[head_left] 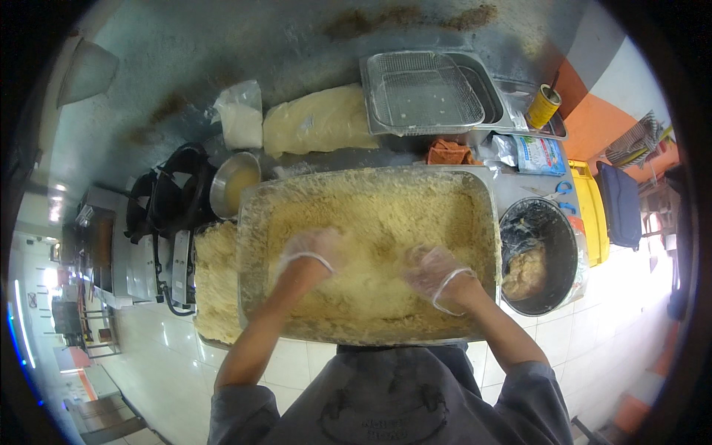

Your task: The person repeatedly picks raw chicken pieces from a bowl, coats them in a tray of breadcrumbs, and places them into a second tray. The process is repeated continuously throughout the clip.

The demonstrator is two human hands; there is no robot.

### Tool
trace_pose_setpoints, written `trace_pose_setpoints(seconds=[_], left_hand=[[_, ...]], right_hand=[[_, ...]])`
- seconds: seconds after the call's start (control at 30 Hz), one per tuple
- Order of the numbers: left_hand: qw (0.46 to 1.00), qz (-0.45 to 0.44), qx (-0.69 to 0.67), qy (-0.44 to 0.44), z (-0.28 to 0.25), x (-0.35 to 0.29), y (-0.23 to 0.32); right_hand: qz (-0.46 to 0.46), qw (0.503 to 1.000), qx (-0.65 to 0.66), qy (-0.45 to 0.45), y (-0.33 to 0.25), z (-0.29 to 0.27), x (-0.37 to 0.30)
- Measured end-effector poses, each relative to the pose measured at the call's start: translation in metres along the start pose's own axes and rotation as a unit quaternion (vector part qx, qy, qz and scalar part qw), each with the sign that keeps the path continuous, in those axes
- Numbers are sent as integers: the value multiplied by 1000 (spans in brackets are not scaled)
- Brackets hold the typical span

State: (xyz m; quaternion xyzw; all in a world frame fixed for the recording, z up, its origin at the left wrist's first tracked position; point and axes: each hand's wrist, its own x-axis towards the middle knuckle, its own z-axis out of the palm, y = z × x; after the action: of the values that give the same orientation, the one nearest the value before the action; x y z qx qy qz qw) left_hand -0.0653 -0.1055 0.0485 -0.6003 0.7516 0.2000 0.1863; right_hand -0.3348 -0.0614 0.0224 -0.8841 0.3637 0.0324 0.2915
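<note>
Two hands point(308, 251) point(437, 271) in crinkled clear gloves point(320, 243) at crumbly yellow mixture point(371, 200) in rectangular metal tray point(492, 222); cannot tell grip.

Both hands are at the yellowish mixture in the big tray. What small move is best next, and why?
Perhaps the right hand should draw darker crumbs from the near side of the tray into the paler patch beside the left hand, because the mixture looks uneven in colour.

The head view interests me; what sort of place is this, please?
Probably a commercial kitchen, judging by the large tray of crumbly yellowish mixture, the wire mesh basket behind it, and the dark pot holding a pale, doughy lump.
</note>
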Motion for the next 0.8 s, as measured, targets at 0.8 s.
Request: trace_pose_setpoints(seconds=[0.8], left_hand=[[890,-142,-379,-208,65,-14,-12]], right_hand=[[193,891,400,-94,-40,75,81]])
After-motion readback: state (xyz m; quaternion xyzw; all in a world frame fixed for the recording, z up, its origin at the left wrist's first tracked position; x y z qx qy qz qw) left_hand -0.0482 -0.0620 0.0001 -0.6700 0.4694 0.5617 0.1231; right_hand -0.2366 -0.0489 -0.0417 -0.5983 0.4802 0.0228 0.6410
